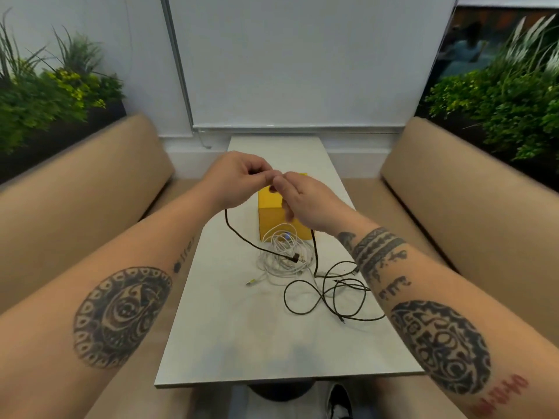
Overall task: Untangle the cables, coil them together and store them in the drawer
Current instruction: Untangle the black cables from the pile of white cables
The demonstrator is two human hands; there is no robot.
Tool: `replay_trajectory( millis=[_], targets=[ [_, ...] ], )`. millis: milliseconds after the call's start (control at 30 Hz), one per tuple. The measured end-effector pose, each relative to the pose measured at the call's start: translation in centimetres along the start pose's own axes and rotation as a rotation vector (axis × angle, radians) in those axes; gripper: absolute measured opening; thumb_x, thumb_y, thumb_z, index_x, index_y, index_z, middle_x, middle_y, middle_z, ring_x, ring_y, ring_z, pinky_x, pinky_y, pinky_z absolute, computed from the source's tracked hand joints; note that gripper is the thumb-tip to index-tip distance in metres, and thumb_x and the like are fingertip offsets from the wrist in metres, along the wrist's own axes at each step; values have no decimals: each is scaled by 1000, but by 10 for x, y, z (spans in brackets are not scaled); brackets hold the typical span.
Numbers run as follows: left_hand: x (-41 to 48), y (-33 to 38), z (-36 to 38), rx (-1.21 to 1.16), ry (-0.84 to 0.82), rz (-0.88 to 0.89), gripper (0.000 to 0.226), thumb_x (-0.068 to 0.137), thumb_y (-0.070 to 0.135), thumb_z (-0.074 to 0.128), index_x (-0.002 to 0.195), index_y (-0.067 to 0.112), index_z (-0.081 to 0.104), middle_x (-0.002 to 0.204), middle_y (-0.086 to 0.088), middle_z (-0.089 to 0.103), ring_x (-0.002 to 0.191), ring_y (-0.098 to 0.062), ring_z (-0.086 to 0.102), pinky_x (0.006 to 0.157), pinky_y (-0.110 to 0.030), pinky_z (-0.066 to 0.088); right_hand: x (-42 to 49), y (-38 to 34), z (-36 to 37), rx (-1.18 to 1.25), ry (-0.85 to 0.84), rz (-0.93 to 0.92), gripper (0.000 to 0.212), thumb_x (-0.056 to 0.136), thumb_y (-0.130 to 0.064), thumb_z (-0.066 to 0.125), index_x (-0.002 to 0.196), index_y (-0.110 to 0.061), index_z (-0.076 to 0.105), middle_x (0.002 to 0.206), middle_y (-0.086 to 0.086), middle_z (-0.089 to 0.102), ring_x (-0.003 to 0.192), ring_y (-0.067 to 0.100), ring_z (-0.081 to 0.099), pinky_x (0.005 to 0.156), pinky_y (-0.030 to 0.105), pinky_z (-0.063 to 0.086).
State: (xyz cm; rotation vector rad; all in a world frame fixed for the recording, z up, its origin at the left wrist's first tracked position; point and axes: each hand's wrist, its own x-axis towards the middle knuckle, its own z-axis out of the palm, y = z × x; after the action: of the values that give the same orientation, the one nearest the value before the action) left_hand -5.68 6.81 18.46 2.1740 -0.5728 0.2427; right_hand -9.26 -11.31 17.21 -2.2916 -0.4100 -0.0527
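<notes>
Left hand (239, 179) and right hand (305, 201) meet fingertip to fingertip above the pale table (242, 343), each pinching the black cable (315, 252) between thumb and forefinger. Nearest on the tabletop, loose black loops (285, 297) sprawl toward the right forearm. Just beyond, a tangle of white cables (281, 252) lies at mid-table, with one black plug end resting on it. Behind the tangle stands a yellow box (269, 219), partly hidden by the right hand.

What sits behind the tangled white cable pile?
A small yellow box on the white table. The right hand covers its upper right part; no drawer front can be made out.
</notes>
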Motion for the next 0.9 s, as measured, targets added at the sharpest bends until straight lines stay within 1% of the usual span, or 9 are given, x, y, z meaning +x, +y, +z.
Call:
replay_trajectory(
  millis=[67,167,333,400,467,567,633,767,900],
  targets=[
    [-3,-6,-11,99,-40,-10,18,95,35,67,81,26,74,69,2,61,59,-5,47,57,-17,38,3,1,-6,1,94,42,38,107,-39,37,91,-17,63,70,-7,55,62,13,52,58,29,39],
    [-20,-40,-33,252,-74,-110,25,100,32,59,77,33,68,80,10,69,77,-7,59,76,-29,45,0,35,-35,-217,143,94,39,106,-36,40,82,-14,61,75,1,60,68,20,53,56,29,36],
    [-56,-99,-37,218,21,-289,29,102,20,55,75,23,66,66,16,64,71,0,57,63,-10,37,-17,105,-53,-404,139,163,33,103,-37,47,78,-20,61,82,5,67,80,28,60,73,37,48],
    [-71,-121,-26,214,-2,-359,29,102,18,54,76,21,67,70,12,65,70,0,56,60,-11,37,-29,127,-46,-444,95,245,32,103,-38,46,81,-20,62,89,8,68,88,31,61,78,39,49],
    [-81,-146,-10,223,-30,-431,26,101,21,54,80,18,70,85,-1,68,85,-19,59,66,-21,39,-42,147,-30,-487,47,300,31,103,-40,45,88,-20,63,93,8,68,92,32,60,77,38,48],
    [-104,-182,10,259,-54,-569,29,101,28,55,74,27,66,83,1,65,93,-32,62,71,-29,44,-64,168,-5,-559,-43,321,27,105,-36,44,101,-18,65,103,6,68,101,33,61,78,36,46],
    [-125,-200,19,267,-66,-637,30,101,30,54,74,28,66,86,-1,66,93,-34,63,75,-34,47,-83,189,3,-624,-87,376,26,106,-33,43,109,-19,65,112,6,67,104,33,61,75,35,42],
    [-152,-210,47,330,-92,-676,25,102,21,46,87,24,66,93,-3,65,83,-28,60,65,-30,44,-119,235,15,-588,-53,560,27,104,-41,43,99,-21,61,105,16,68,97,37,61,77,39,48],
    [-173,-231,66,348,-34,-768,24,98,19,45,84,26,64,96,1,67,85,-27,61,73,-34,50,-133,247,30,-653,-121,645,24,106,-30,40,109,-20,62,113,16,65,101,38,60,80,38,49]
  ],
)
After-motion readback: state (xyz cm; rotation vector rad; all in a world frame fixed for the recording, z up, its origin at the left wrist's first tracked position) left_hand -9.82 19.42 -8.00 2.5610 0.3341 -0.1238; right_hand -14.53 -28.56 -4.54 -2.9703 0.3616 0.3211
